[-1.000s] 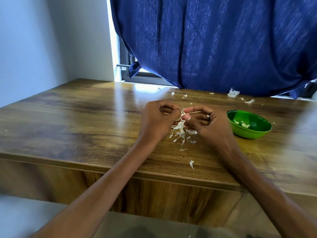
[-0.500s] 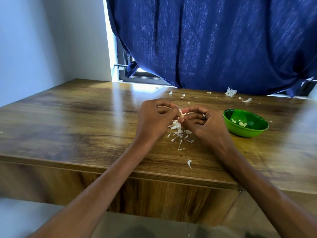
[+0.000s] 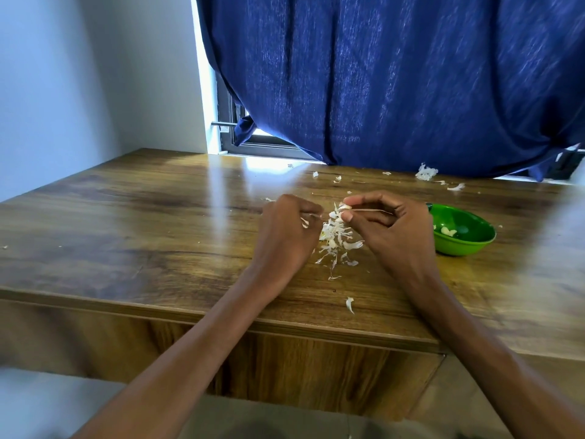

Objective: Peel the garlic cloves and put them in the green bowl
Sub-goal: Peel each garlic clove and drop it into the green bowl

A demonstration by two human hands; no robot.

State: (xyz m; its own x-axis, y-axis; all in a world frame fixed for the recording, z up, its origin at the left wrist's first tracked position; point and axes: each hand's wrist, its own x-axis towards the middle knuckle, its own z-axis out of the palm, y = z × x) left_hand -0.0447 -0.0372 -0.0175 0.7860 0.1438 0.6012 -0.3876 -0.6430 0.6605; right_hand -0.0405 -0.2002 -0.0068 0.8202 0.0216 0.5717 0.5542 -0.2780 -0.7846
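Fingertips of the right hand [image 3: 391, 231] pinched a small pale garlic clove [image 3: 344, 206] with papery skin trailing from it, held just above the table. The left hand [image 3: 286, 231] sat close beside it with its fingers curled in, gripping a thin pale stem or strip of skin [image 3: 311, 217] that poked out toward the right; what else it held could not be told. Between and below the two hands lay a pile of white garlic peels [image 3: 336, 240] on the wooden table [image 3: 158, 236]. The green bowl [image 3: 462, 231] stood just beside the right hand, on its outer side, with a few peeled cloves [image 3: 448, 230] inside. More scraps of skin [image 3: 425, 172] lay near the blue curtain [image 3: 395, 80] at the far edge.
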